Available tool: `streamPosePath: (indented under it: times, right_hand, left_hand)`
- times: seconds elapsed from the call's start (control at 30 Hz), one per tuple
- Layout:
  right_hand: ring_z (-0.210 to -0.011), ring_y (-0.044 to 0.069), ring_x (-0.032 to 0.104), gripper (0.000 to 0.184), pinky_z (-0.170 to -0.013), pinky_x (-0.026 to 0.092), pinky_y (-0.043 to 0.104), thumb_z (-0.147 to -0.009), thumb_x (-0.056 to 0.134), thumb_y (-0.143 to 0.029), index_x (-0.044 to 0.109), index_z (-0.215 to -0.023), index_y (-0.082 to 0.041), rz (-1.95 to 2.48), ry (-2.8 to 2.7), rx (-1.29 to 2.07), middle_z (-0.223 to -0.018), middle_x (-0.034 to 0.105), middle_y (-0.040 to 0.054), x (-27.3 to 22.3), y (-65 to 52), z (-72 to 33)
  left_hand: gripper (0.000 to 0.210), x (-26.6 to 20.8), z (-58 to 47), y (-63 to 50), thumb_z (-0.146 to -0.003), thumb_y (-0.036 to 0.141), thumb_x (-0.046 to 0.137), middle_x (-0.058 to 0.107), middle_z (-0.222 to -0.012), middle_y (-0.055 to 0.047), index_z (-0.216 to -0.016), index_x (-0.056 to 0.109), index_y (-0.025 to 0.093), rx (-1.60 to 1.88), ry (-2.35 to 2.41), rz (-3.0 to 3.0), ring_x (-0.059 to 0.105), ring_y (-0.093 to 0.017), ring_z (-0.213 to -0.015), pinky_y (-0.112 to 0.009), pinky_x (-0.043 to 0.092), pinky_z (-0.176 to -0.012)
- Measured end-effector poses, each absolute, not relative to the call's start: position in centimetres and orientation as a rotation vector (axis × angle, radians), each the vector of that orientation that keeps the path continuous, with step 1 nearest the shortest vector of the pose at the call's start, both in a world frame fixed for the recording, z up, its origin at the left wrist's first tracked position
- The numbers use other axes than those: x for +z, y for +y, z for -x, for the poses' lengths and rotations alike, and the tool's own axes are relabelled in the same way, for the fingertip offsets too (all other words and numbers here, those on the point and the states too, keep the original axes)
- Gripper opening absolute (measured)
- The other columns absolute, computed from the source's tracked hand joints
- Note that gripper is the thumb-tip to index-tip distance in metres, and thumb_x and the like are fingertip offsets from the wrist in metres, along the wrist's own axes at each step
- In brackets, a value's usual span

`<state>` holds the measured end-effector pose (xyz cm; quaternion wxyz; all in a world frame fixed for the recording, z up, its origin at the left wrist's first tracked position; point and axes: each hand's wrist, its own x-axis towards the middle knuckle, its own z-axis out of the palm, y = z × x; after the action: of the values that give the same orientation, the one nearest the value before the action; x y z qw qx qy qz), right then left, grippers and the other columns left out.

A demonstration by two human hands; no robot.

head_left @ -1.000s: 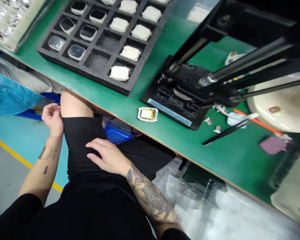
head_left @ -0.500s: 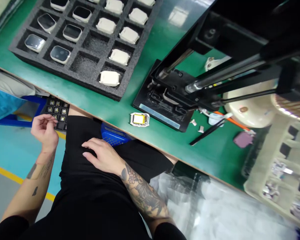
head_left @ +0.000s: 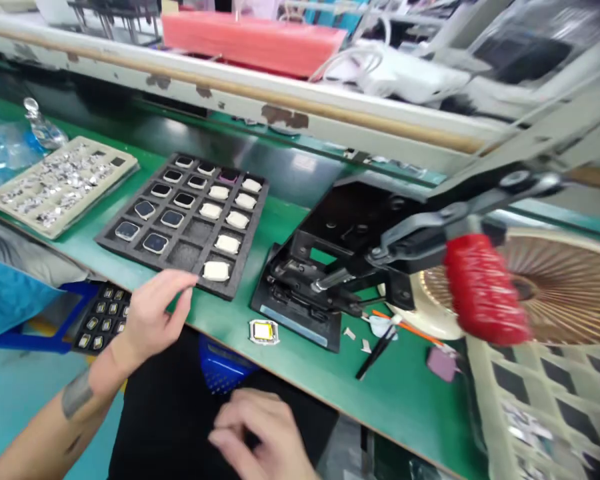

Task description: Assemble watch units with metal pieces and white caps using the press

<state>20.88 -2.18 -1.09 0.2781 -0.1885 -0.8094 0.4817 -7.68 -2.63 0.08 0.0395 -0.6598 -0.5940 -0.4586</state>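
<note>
My left hand (head_left: 153,310) hovers with fingers spread over the green bench's front edge, just short of the black foam tray (head_left: 240,257). That tray holds several dark-faced and white square watch-like cases in its cells. My right hand (head_left: 257,433) rests low on my black-clad lap, fingers loosely curled, holding nothing. A small white case with a yellow inside (head_left: 263,331) lies alone on the green mat (head_left: 300,360) in front of the black press fixture (head_left: 305,293).
The press has a lever with a red handle (head_left: 485,287) to the right. Black tweezers (head_left: 375,353), a beige tray of shiny parts (head_left: 55,183), a cream lattice tray (head_left: 540,400), a fan (head_left: 555,287) and a second black tray (head_left: 100,317) below the bench are around.
The view has tilted up from my lap to the bench. My left hand rose from beside my thigh to the tray's near edge; my right hand stays on my lap.
</note>
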Motion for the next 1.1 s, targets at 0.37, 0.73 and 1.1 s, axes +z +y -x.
streamPosePath:
  times: [0.37, 0.73, 1.1]
  right_hand:
    - [-0.076, 0.021, 0.068, 0.042, -0.074, 0.048, 0.034, -0.109, 0.064, -0.053, 0.075, -0.130, -0.018, 1.777, -1.744, -0.064, -0.085, 0.072, 0.0032, -0.3, 4.3, -33.1]
    - [-0.074, 0.023, 0.071, 0.044, -0.064, 0.044, 0.033, -0.106, 0.054, -0.024, 0.071, -0.145, -0.019, 1.845, -1.932, 0.079, -0.102, 0.082, 0.0091, -2.3, 6.4, -32.3]
    - [-0.094, 0.023, 0.080, 0.031, -0.084, 0.067, 0.039, -0.105, 0.072, -0.028, 0.080, -0.135, -0.025, 1.211, -1.300, 0.524, -0.108, 0.082, 0.0075, -1.7, 2.8, -34.1]
  left_hand:
    - [0.018, 1.5, 2.9, 1.0, -0.114, 0.035, 0.063, 0.081, -0.103, -0.007, -0.123, 0.077, 0.028, -0.854, -1.771, 2.583, 0.079, -0.025, -0.081, -0.038, 0.063, -0.072]
    - [0.013, -2.9, -2.9, -1.3, -0.112, 0.042, 0.068, 0.079, -0.102, -0.008, -0.115, 0.070, 0.029, -1.075, -1.909, 2.313, 0.078, -0.031, -0.087, -0.045, 0.063, -0.076]
    - [0.015, 0.1, -5.6, 1.7, -0.110, 0.026, 0.073, 0.084, -0.103, -0.005, -0.123, 0.080, 0.029, -2.075, -2.189, 2.698, 0.083, -0.021, -0.083, -0.033, 0.068, -0.073]
